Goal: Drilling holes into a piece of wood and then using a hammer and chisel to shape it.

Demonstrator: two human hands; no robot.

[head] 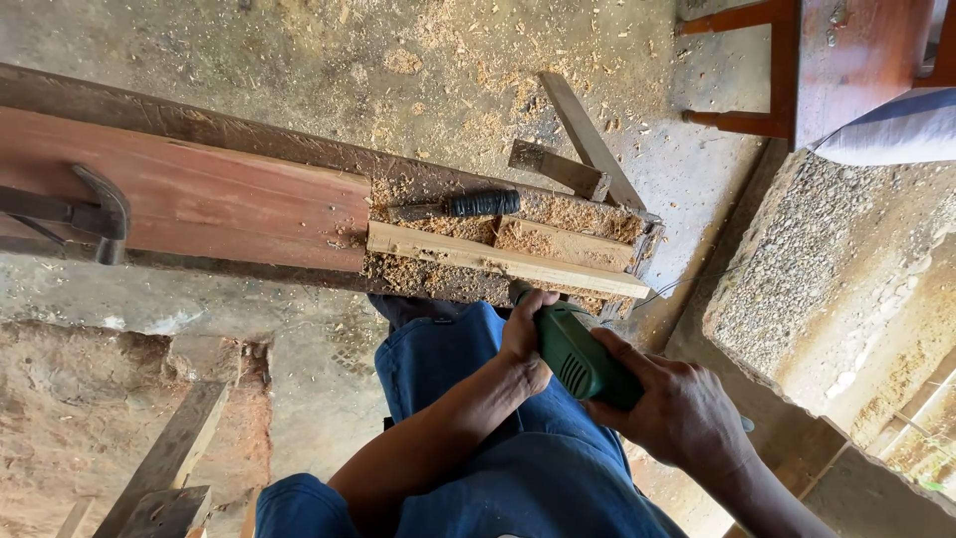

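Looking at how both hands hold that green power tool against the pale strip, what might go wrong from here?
The pale wood strip lies loose on sawdust, apparently unclamped, so it may shift. The left hand grips near the nose of the green power tool, close to the working end. The tool's thin cord hangs by the bench edge and could snag.

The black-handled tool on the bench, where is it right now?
In the head view, the black-handled tool lies in sawdust on the workbench, just beyond the pale wooden strip, above both hands.

Hammer [95,214] on red plank [219,194]; black-handled tool [458,206] in sawdust; wooden chair [797,65] beyond
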